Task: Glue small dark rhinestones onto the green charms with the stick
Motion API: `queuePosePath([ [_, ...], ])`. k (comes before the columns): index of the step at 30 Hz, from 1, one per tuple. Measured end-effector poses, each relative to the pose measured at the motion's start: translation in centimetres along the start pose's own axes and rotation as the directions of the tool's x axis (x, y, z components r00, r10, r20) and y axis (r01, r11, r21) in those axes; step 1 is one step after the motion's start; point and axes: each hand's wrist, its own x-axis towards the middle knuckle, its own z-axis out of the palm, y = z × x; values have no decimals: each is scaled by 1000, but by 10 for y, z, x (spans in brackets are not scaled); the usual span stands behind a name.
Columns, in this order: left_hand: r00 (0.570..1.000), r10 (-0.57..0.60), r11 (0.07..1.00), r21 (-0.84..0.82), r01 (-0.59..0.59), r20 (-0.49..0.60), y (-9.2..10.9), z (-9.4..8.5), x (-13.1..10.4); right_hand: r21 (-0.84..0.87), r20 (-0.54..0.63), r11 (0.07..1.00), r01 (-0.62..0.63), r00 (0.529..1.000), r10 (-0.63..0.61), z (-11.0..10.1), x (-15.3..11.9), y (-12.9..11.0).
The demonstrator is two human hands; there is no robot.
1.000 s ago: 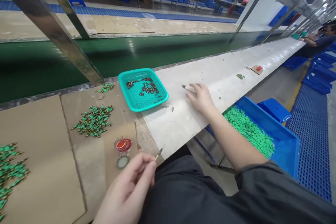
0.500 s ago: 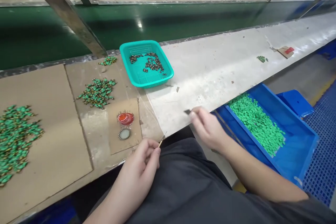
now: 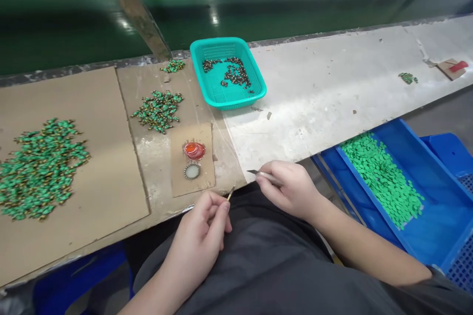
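My left hand [image 3: 201, 234] is closed, thumb and fingers pinching a thin wooden stick [image 3: 229, 197] whose tip is dark and fine. In my right hand [image 3: 291, 189] is a craft knife [image 3: 271, 178], its dark blade pointing left toward the stick, with a gap between them. Both hands are at the table's front edge, above my lap. Just beyond my left hand, a small cardboard piece [image 3: 179, 184] bears a crimped cap of glossy red liquid [image 3: 194, 150] and another cap with a pale grey-white filling [image 3: 191, 171].
Piles of small green-and-gold pieces [image 3: 40, 170] lie on cardboard [image 3: 107, 197] at left. A turquoise basket [image 3: 231, 103] holds small dark pieces. A blue bin [image 3: 436, 216] with flat green pieces [image 3: 384, 179] stands below the table's edge at right. A metal post [image 3: 129, 5] rises behind.
My right hand has moved left with the craft knife, bringing the blade closer to the stick. My left hand keeps its pinch. The whole view has shifted somewhat.
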Motion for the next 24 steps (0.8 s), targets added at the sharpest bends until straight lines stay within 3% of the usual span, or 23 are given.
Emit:
queuePosePath([
  [11,995,41,999,20,-39,-92,-12,5,-7,-62,31,993,98,995,-96,14,-1,-11],
  [17,982,93,994,69,-82,-164,-15,-13,-18,-28,19,995,100,995,-100,17,8,-13],
  [24,984,146,987,81,-138,-101,-20,-22,-10,-32,36,992,119,992,-118,22,6,-19],
])
